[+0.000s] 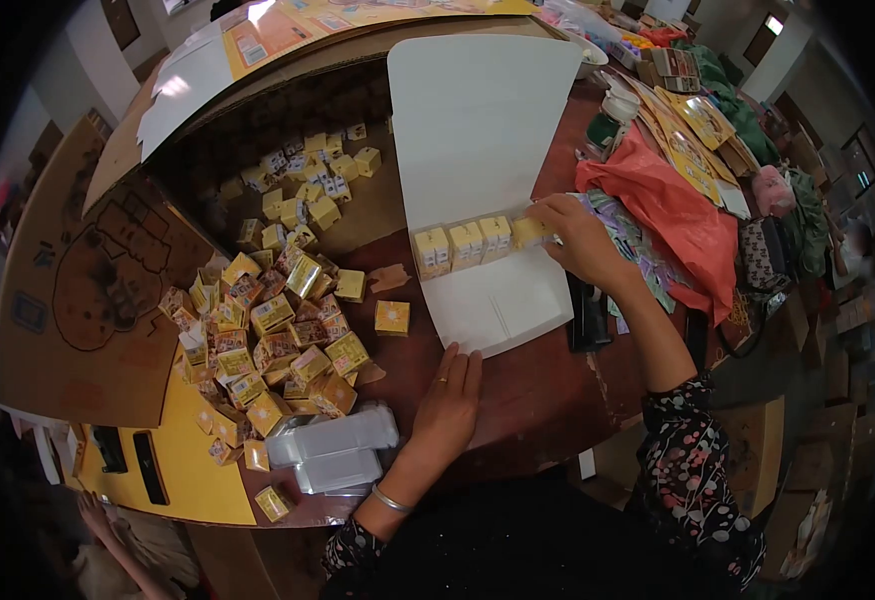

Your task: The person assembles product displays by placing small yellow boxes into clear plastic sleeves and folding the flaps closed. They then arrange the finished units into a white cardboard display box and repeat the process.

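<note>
While the right hand (583,238) closes in a narrow pinch on the end box (528,234), the left hand (446,400) holds nothing, its fingers laid out with the tips at the near edge of the white carton (478,305). That end box is at the right end of a row (466,242) of small yellow boxes, which runs across the middle of the carton, between the tall far flap (483,120) and the near panel. The carton lies open on the red surface (528,400).

To do this neatly, I would keep the left fingertips light, just enough to stop the carton sliding without creasing the thin card. The right hand should press along the row, not down on it, so that the boxes close up without tipping. A square face-to-face fit matters most, since small gaps show between some of them. The loose box (392,318) just left of the carton, and the pile (288,335) beyond it, are best kept from slipping under the card.
</note>
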